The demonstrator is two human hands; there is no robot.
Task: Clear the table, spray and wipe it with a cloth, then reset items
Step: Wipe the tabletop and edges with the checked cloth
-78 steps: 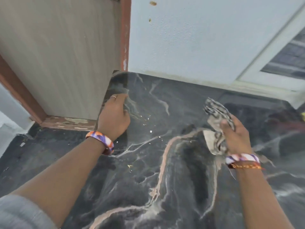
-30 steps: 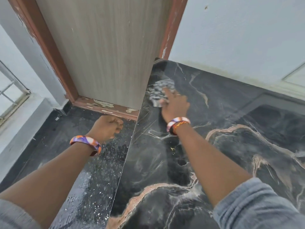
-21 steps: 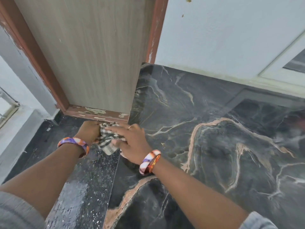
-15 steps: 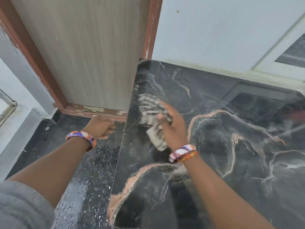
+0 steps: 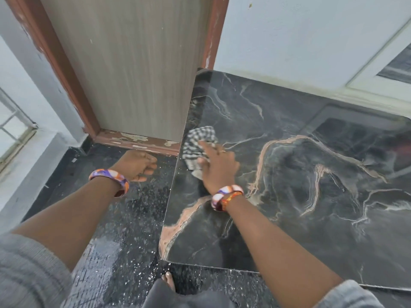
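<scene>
Checked black-and-white cloth (image 5: 198,145), crumpled, lying on the desk (image 5: 289,174) at its left edge, near the far corner. Desk top: glossy dark marble with pale and orange veins.

Right hand (image 5: 219,166) presses checked cloth (image 5: 198,147) on marble table (image 5: 311,196); left hand (image 5: 135,164) fisted.
</scene>
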